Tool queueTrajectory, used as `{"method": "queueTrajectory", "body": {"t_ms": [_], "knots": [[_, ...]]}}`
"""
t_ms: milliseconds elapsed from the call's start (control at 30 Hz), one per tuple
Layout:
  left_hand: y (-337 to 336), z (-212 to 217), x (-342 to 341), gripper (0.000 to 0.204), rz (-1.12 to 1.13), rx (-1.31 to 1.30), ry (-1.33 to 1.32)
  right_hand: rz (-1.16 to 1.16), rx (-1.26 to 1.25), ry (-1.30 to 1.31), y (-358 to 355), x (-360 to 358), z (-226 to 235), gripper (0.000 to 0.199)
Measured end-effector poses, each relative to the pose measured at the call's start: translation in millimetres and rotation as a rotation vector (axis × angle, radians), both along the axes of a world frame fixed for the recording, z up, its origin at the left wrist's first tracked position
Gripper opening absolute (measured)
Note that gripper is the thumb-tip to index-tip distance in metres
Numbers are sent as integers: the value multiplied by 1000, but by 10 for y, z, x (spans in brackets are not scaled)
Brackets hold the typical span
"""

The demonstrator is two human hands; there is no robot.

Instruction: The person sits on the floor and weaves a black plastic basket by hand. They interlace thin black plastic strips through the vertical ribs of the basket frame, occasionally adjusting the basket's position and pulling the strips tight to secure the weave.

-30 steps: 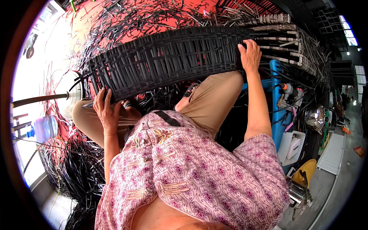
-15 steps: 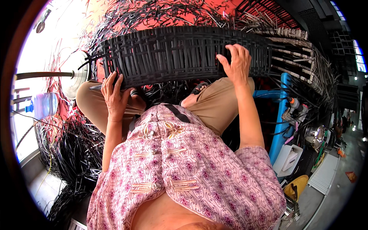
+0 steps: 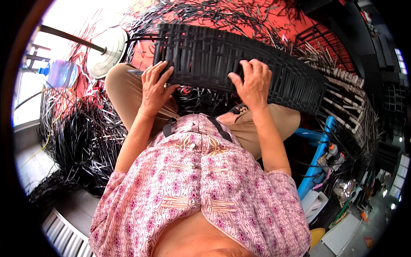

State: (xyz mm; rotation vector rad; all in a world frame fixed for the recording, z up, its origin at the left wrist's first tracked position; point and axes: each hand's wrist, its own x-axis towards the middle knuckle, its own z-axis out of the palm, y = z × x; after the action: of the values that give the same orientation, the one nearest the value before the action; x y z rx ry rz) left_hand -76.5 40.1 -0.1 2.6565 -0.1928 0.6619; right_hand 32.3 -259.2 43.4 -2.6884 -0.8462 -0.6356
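Observation:
A long black woven strip panel [image 3: 214, 55] lies across my lap, curving from upper left to the right. My left hand [image 3: 155, 88] grips its near edge toward the left end, fingers curled over the weave. My right hand [image 3: 252, 83] presses on the panel near its middle, fingers spread and bent over the strips. Loose ends of black strips stick out from the panel's far side and its right end [image 3: 342, 103]. My knees in tan trousers [image 3: 124, 90] are under the panel.
Piles of loose black strips [image 3: 81, 137] lie on the red floor at my left. A round white fan base [image 3: 107, 53] with a pole and a clear water bottle [image 3: 60, 73] are at upper left. A blue frame [image 3: 317, 158] and clutter stand at right.
The panel has slid to the right across my lap. My right hand has moved from near its right end toward the middle, and my left hand now holds the left edge.

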Motion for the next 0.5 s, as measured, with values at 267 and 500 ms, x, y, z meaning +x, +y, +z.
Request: {"method": "queueTrajectory", "body": {"t_ms": [267,500], "knots": [[55,-38,-43,61,-19,-21,-31,-66,118,-29,459,-119,124,39],[59,-30,-81,62,-27,-46,-42,156,8,-29,1093,-27,20,43]]}}
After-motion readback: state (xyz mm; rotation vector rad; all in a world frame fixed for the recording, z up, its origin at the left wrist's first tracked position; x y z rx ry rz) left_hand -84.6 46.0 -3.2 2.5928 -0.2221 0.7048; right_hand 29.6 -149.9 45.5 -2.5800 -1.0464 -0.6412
